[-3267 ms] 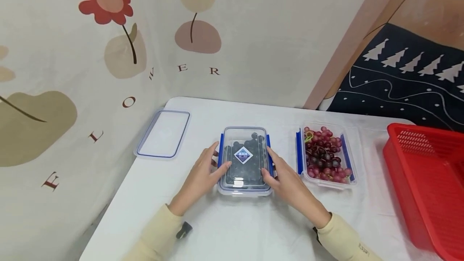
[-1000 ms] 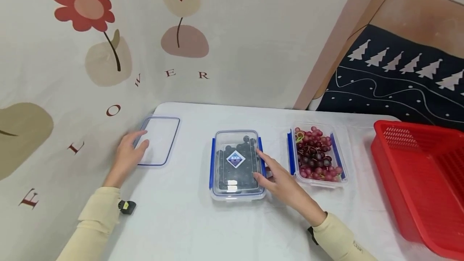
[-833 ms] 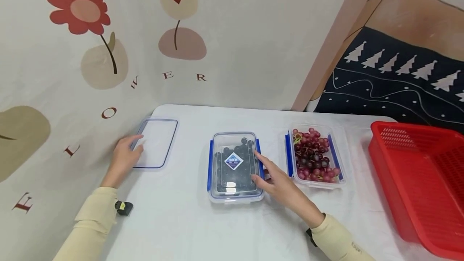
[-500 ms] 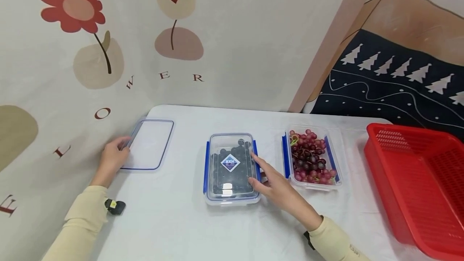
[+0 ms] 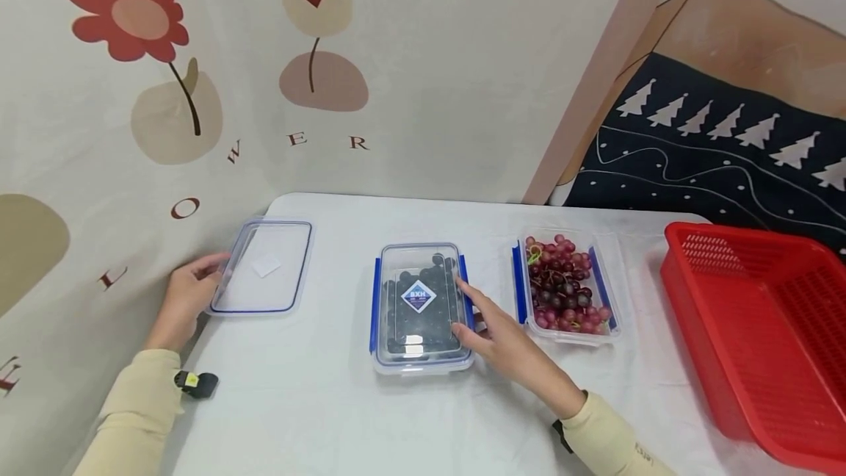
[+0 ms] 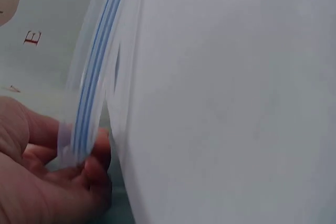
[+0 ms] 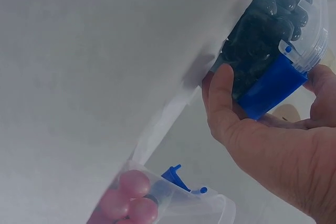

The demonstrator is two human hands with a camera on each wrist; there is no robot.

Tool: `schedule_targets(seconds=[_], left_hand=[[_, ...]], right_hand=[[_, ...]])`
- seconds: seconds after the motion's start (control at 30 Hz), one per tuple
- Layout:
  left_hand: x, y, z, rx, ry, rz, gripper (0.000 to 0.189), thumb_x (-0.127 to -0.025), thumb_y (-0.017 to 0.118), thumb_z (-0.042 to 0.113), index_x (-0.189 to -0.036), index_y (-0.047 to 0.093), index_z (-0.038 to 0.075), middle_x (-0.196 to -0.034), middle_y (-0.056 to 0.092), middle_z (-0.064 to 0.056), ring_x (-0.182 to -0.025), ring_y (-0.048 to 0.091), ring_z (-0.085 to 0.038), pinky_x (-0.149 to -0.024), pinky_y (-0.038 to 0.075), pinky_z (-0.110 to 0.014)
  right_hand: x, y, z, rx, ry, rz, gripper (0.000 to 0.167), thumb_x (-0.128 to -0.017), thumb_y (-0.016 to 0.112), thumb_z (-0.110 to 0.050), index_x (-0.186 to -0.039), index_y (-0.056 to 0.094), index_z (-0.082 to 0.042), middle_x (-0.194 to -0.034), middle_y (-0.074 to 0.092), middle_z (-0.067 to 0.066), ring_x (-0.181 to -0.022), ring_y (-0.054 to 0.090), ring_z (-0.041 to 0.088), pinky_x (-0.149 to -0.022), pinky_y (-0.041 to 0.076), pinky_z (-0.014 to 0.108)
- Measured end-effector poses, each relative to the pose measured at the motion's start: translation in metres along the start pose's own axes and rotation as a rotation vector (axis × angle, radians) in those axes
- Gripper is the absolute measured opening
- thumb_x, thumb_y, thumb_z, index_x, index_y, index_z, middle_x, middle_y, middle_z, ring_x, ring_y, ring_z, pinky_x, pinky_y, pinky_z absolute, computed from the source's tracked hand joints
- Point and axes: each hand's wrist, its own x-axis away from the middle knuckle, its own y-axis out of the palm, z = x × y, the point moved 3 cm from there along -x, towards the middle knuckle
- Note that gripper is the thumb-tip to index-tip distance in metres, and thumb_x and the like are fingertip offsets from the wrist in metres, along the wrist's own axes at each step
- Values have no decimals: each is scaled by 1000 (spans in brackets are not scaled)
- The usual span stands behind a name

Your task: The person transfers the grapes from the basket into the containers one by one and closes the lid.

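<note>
A clear lid with a blue seal (image 5: 261, 268) lies at the table's left edge. My left hand (image 5: 210, 276) pinches its left rim, and in the left wrist view the lid's rim (image 6: 92, 93) sits between the fingers (image 6: 97, 156) and thumb, raised a little off the table. A closed clear box of blueberries (image 5: 418, 307) with blue clips stands in the middle. My right hand (image 5: 463, 308) holds its right side. In the right wrist view the thumb (image 7: 220, 103) presses the box wall (image 7: 257, 30) under the blue clip (image 7: 270, 87), with the fingers over it.
An open clear box of red grapes (image 5: 565, 289) stands right of the blueberry box, also low in the right wrist view (image 7: 128, 198). A red slotted basket (image 5: 760, 329) fills the right end of the white table (image 5: 330, 417). A printed cloth wall runs close along the left and back.
My left hand left the blueberry box, went to the loose lid, took its left rim and tipped it up slightly. The right hand stayed on the box's right side.
</note>
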Motion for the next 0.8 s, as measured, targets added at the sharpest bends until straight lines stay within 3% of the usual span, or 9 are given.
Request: schedule_targets(seconds=[0.17, 0.3, 0.4, 0.47, 0.63, 0.8], left_hand=[[9, -8, 2, 47, 33, -156, 55, -117, 44, 11, -168, 33, -5, -155, 46, -25, -122, 49, -21, -83, 47, -15], [14, -11, 3, 132, 57, -247, 61, -116, 54, 14, -171, 29, 1, -136, 59, -3, -105, 53, -9, -79, 48, -21], [15, -11, 2, 229, 47, -267, 62, -114, 61, 13, -171, 36, 9, -120, 59, 11, -94, 52, -7, -73, 45, -23], [16, -12, 1, 269, 38, -266, 61, -113, 63, 12, -170, 42, 15, -117, 60, 13, -93, 53, -7, -73, 46, -22], [21, -13, 0, 315, 40, -263, 57, -112, 64, 11, -166, 50, 19, -118, 60, 11, -96, 57, -5, -76, 51, -20], [29, -16, 11, 429, 93, -280, 54, -110, 66, 7, -162, 56, 17, -116, 63, 5, -89, 59, -6, -72, 50, -19]], right_hand=[[-1, -1, 0, -13, 10, -4, 79, -110, 71, -28, -175, 28, -22, -152, 58, 20, -106, 68, 18, -90, 59, 38], [-2, 0, 1, -29, 10, -11, 79, -110, 71, -26, -175, 28, -22, -151, 59, 19, -107, 67, 19, -91, 59, 38], [-2, -1, 1, -41, 16, -16, 79, -109, 71, -27, -175, 28, -23, -150, 59, 18, -108, 67, 20, -91, 59, 38], [-3, -2, 0, -43, 19, -19, 79, -109, 71, -29, -175, 28, -24, -151, 58, 18, -108, 67, 20, -91, 59, 39], [-3, -2, 0, -39, 24, -27, 79, -110, 71, -30, -175, 28, -24, -153, 56, 20, -111, 67, 22, -93, 58, 40], [-3, -4, 0, -26, 16, -26, 79, -110, 71, -30, -175, 28, -23, -150, 59, 19, -109, 67, 22, -92, 58, 41]])
